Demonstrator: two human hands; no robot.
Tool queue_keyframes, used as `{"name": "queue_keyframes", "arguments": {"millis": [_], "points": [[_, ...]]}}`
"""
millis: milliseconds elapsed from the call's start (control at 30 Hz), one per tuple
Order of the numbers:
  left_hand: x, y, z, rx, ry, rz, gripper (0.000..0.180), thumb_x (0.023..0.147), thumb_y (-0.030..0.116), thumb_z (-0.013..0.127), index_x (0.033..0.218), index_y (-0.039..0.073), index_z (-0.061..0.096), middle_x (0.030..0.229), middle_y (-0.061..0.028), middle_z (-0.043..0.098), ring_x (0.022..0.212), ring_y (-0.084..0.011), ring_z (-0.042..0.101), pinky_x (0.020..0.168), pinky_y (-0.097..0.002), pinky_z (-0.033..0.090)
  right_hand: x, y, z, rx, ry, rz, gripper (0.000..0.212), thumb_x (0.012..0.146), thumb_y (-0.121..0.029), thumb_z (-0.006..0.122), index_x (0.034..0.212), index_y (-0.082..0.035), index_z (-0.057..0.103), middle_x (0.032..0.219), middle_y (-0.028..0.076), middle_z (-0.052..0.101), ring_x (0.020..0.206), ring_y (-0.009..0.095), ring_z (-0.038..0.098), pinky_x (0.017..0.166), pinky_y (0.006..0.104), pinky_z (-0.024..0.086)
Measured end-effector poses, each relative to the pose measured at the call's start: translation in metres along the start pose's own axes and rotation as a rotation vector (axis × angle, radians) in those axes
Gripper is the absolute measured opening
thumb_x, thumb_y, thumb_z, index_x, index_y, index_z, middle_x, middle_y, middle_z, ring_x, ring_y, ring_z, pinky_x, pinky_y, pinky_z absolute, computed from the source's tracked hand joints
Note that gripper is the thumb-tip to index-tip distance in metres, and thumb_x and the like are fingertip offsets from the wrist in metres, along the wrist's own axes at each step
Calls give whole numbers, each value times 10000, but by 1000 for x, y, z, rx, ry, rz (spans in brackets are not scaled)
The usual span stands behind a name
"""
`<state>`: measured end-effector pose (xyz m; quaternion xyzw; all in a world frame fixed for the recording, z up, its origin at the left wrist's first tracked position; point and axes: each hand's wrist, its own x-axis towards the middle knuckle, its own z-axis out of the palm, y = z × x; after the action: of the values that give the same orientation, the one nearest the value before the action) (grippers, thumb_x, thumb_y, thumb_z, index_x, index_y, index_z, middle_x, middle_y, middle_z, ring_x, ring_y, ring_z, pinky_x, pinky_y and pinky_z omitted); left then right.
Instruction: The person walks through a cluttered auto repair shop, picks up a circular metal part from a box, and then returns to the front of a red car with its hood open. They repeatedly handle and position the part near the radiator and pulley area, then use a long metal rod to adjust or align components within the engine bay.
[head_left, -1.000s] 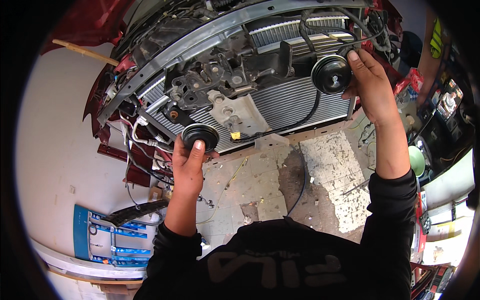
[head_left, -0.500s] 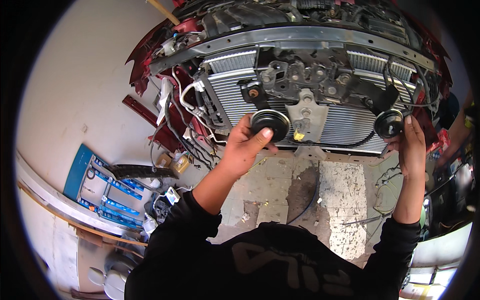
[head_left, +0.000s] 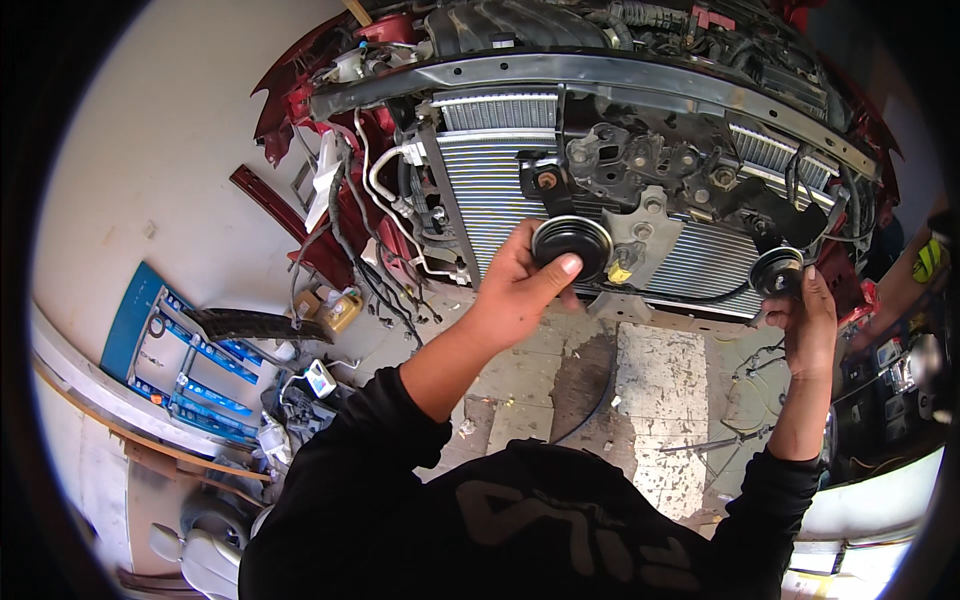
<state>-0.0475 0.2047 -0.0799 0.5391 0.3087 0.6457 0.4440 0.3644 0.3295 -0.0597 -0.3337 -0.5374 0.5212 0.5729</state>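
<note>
My left hand (head_left: 522, 285) is closed on the rim of a round black car horn (head_left: 572, 246), thumb across its front and fingers behind. This horn hangs below a black bracket with a rusty bolt (head_left: 546, 181). To the right, my right hand (head_left: 810, 325) holds a second disc-shaped horn (head_left: 777, 273), with its thumb along the edge. Its fingers are partly hidden behind it. Behind both horns stands the car's finned radiator (head_left: 490, 185). A grey centre bracket (head_left: 648, 225) with a yellow connector (head_left: 620, 271) sits between them.
A metal crossbeam (head_left: 600, 72) spans the opened car front. Loose wiring (head_left: 350, 230) hangs at the left. A blue rack (head_left: 185, 360) leans by the wall near a pile of parts on the floor. Someone else's arm (head_left: 895, 285) shows at the far right.
The view has shifted, so the car front sits tilted and the left horn appears further right. Both hands keep their hold on the horns.
</note>
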Motion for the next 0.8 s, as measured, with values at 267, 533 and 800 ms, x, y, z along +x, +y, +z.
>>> {"name": "queue_keyframes", "arguments": {"millis": [267,533,800], "points": [[0,9,-21,181,-29,-18,358,1067,190,757,1276,9,530,1078,-54,703,798,-69,673,630,-253,578,-10,9,12,24,66,69,454,1163,-468,531,1318,-57,644,1098,89,755,762,216,750,615,305,576],[-4,4,-21,94,-55,-15,346,1069,130,745,1303,0,525,1075,-41,704,780,-38,656,626,-230,541,-48,34,53,-191,496,-99,436,1124,-485,611,1268,-74,631,1024,67,713,740,163,693,598,289,525],[3,12,-39,325,-344,56,613,1047,107,735,1539,19,380,1209,-78,694,943,-79,652,736,-286,534,-120,38,238,-819,148,-551,448,954,-72,775,1359,34,615,1155,137,689,925,216,691,743,335,575]]}}
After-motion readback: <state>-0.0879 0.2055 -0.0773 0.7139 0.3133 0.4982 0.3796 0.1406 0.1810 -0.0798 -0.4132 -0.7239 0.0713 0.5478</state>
